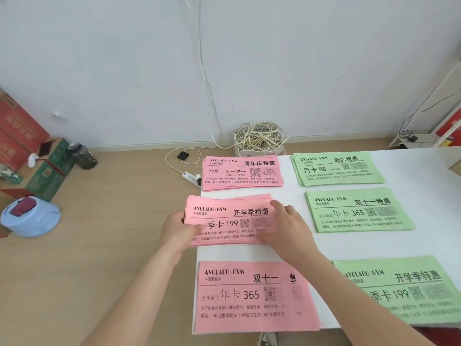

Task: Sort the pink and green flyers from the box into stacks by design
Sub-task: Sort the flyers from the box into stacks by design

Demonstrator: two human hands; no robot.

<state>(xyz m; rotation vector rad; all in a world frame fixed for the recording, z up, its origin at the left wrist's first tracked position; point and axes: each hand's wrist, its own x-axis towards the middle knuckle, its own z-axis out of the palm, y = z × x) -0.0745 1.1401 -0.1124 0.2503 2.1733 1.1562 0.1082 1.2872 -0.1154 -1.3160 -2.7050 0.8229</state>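
Note:
Six flyer stacks lie on a white board (349,243). Down the left run a pink stack at the back (239,172), a pink "199" stack in the middle (229,219) and a pink "365" stack in front (249,295). Down the right run a green "88" stack (336,168), a green "365" stack (359,212) and a green "199" stack (409,288). My left hand (178,231) grips the middle pink stack's left edge, thumb on top. My right hand (287,228) rests flat on its right end.
A box of tangled white cable (259,139) stands at the wall behind the board. A power strip (190,177) and black adapter (182,155) lie on the wooden floor. A blue container (30,216), a jar (83,156) and red and green cartons (22,136) sit at left.

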